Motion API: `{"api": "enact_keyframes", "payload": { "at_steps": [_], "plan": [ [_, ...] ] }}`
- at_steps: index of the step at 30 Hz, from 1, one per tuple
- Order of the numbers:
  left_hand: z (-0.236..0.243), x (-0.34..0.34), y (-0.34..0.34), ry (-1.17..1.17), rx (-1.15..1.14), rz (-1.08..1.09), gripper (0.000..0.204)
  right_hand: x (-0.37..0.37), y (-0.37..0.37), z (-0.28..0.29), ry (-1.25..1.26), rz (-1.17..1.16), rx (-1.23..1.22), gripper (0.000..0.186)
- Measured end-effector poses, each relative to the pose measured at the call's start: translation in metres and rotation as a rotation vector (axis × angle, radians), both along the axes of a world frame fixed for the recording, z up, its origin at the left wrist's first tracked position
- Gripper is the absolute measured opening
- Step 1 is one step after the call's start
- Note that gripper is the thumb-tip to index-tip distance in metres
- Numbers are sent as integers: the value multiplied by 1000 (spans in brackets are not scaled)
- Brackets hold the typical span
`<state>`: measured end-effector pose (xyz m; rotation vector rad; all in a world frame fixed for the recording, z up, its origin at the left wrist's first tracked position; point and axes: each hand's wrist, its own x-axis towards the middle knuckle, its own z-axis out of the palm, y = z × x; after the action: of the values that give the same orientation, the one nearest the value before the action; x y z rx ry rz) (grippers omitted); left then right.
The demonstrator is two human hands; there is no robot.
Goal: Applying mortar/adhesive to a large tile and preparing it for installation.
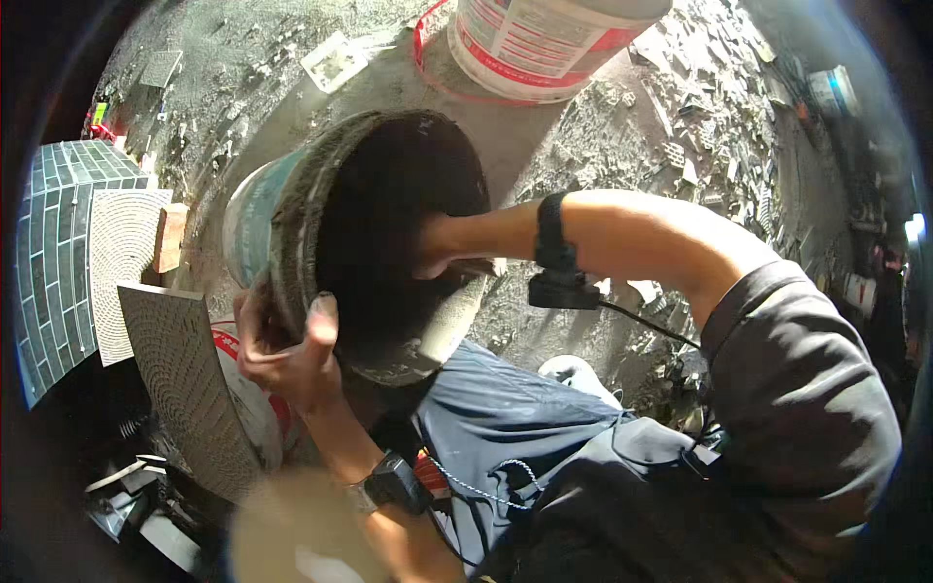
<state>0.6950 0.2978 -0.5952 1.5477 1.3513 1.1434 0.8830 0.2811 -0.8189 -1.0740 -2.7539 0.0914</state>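
Observation:
A mortar-caked bucket is tilted in front of me, its dark mouth turned toward me and to the right. My left hand grips its lower left rim, thumb over the edge and fingers along the outside. My right hand reaches into the mouth from the right. Deep shadow hides its fingers, so whether it holds anything cannot be made out. The inside of the bucket is mostly black, with a pale patch along its lower wall. Close to my left hand stands a grey tile with a ridged back.
A white bucket with red bands stands beyond. At left are a paler ridged tile, a reddish-brown block and a brick-patterned stack. Broken tile pieces litter the rough floor at right. A white square piece lies at the back.

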Motion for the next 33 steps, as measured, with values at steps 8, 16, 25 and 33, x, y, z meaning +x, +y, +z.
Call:
{"api": "enact_keyframes", "payload": {
  "at_steps": [8, 16, 25, 33],
  "plan": [
    [-27, -72, 5, 85, 33, -31, 76, -60, -29, 138, 504, -248, -1607, 32],
    [1, -62, -3, 14, -84, 60, 80, -56, -51, 233, 1264, -559, -2089, 34],
    [45, -34, -24, -138, -131, -226, 74, -48, -34, 240, 1890, -324, -2258, 26],
    [4, -112, 32, -16, -215, -126, 55, -3, 8, 223, 1435, -318, -1321, 19]
  ]
}}
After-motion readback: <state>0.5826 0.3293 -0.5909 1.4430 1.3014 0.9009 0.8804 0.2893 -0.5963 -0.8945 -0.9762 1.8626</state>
